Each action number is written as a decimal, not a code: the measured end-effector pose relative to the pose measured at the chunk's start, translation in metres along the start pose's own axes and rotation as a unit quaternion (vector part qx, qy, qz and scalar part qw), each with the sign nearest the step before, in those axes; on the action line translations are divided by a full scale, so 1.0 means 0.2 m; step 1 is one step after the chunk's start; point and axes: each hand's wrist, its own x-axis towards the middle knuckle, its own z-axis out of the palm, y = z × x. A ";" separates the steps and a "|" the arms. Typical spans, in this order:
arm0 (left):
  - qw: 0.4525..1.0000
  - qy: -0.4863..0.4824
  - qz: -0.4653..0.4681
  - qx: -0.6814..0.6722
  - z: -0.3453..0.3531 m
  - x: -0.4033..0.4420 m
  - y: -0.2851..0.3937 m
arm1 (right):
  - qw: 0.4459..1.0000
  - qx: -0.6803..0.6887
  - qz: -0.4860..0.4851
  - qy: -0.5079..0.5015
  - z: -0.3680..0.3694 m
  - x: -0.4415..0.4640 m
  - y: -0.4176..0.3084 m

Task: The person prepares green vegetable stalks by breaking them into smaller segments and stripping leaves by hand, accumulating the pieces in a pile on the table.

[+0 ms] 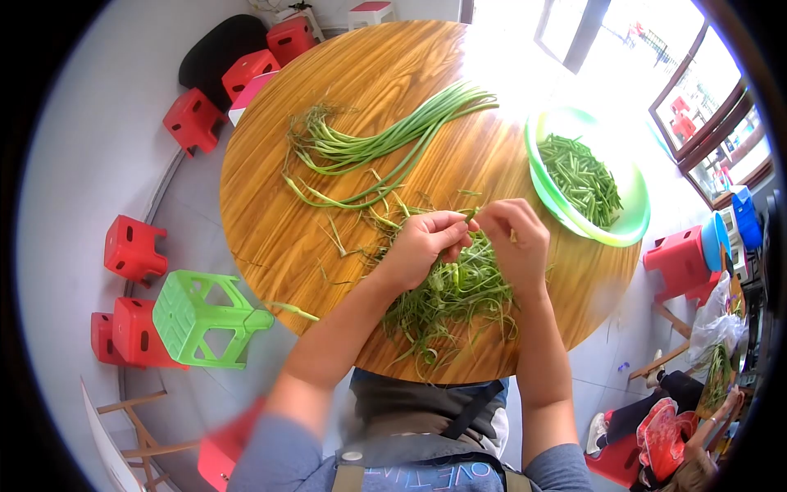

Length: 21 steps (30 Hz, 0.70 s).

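One green stem (471, 215) sat pinched in my left hand (432, 239), best kept steady, I judged, while my right hand (520, 242) curled close, grip unclear, above tangled trimmings (447, 305).

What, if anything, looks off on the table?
One stray pale stalk lies at the near-left edge of the table, apart from the trimmings pile, and seems to jut past the rim.

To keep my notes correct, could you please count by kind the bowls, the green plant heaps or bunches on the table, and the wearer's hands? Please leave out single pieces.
Bowls: 1
Bunches of long stems: 1
Heaps of cut pieces, in the bowl: 1
Heaps of trimmings: 1
Hands, left and right: 2
Total: 6
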 end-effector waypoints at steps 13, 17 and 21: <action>0.959 0.034 -0.011 -0.282 -0.10 0.01 0.08 | 0.821 0.519 0.054 -0.232 -0.17 -0.02 0.05; 0.971 0.037 0.002 -0.238 -0.12 0.02 0.09 | 0.757 0.606 0.060 -0.236 -0.20 -0.02 0.10; 0.974 0.056 0.008 -0.220 -0.12 0.02 0.08 | 0.722 0.661 0.087 -0.187 -0.23 -0.02 0.14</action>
